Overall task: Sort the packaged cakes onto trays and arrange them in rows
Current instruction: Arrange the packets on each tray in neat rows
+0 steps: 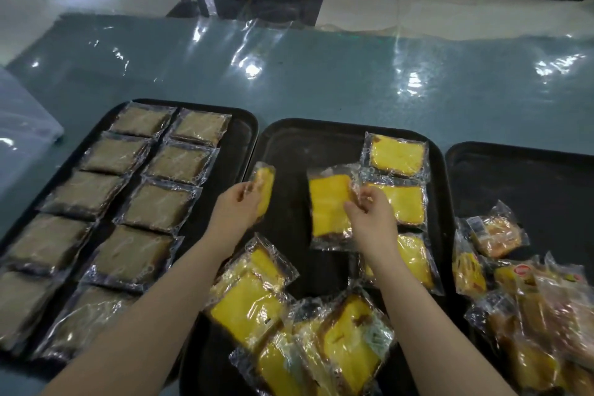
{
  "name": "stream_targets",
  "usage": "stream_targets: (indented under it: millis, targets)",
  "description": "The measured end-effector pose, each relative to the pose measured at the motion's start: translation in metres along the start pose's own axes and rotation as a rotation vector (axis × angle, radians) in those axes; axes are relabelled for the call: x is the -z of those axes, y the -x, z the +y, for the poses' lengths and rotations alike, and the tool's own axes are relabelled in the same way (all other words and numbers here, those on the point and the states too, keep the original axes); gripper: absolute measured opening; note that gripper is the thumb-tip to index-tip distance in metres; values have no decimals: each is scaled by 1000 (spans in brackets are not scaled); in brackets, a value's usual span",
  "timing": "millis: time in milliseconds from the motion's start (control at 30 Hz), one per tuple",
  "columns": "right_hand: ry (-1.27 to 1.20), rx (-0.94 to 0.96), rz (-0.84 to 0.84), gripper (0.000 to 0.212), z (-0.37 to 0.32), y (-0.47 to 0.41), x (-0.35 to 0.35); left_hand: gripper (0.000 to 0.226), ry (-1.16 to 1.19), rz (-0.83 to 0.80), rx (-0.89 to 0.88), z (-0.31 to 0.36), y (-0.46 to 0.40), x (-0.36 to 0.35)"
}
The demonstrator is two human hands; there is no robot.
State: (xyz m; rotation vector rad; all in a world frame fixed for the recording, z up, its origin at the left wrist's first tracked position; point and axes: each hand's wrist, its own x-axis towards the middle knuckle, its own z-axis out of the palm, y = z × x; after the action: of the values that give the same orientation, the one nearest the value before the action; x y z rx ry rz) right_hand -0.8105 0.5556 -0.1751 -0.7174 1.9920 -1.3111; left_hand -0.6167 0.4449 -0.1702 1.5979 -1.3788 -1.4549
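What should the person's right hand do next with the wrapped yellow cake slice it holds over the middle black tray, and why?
Probably lay the clear-wrapped yellow cake slice flat on the middle black tray, just left of the column of yellow slices along its right side. The right hand pinches it above bare tray there, so it would start a second row.

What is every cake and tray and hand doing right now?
Left hand: holds a yellow cake pack up on edge.
Right hand: pinches another yellow pack over the middle tray.
Left tray: brown cakes in two neat rows.
Yellow column: lined up flat.
Loose yellow pile: jumbled.
Right tray: mixed packs heaped near its front.
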Motion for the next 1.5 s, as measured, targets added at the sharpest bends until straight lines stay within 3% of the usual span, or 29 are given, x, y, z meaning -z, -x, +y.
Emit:
stream_targets:
  millis: [100,200,267,400,467,600,933,1067,1167,1300,1433,1500]
  targets:
    - [-4,170,41,29,-11,-6,-3,14,325,39,133,3,-8,15]
    - [149,315,-76,34,-19,-12,-11,16,460,96,117,5,-13,30]
    - [275,409,-105,33,-21,-15,-18,18,515,144,87,3,-15,38]
    - [393,544,-5,35,-34,-21,-31,16,547,222,27,-3,-18,49]
    - [507,626,-69,36,-37,-30,-35,15,587,233,31,-6,-19,53]
    - [787,591,-388,31,-16,-35,-42,12,554,217,32,-11,-23,59]
    - [949,591,-360,52,27,-26,-53,14,592,188,51,-26,-23,65]
    - [980,529,-232,47,17,-45,-55,18,597,177,63,-25,-23,65]
    - [898,517,-161,29,1,-57,-58,20,618,171,69,-24,-25,66]
    - [514,313,3,26,-33,-68,-60,29,648,162,83,-21,-27,65]
    - [246,210,-64,24,-55,-89,-46,31,654,139,74,-20,-28,64]
    - [278,152,-91,30,-57,-99,-40,28,657,133,79,-20,-27,61]
